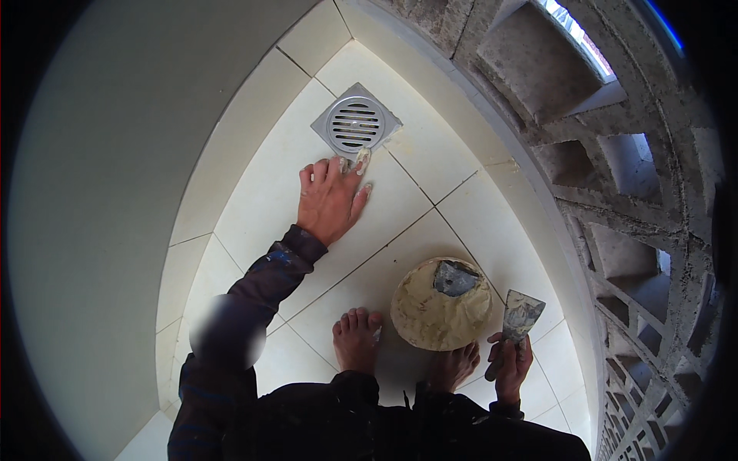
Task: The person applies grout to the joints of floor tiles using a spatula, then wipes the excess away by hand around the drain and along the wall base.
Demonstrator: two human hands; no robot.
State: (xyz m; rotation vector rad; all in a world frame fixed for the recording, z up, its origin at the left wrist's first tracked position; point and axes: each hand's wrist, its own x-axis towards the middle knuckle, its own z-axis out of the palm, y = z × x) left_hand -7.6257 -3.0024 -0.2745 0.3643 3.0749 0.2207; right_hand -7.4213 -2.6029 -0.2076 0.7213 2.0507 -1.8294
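My left hand (330, 201) reaches over the tiled floor to the near edge of a square metal floor drain (357, 118). Its fingers are spread, and pale paste coats the index fingertip, which is at the drain's near corner. Down at the right, my right hand (510, 365) is wrapped round the handle of a putty knife (523, 313), whose blade is smeared with paste and points away from me. Between my feet and the drain stands a round tub of beige paste (430, 313). A dark grey flat piece (455, 278) sticks in the paste at its far side.
Cream floor tiles (361, 253) with dark joints narrow toward the far corner. A smooth pale wall (115, 207) rises on the left, and a pierced concrete block wall (569, 123) on the right. My bare feet (357, 338) are close to the tub.
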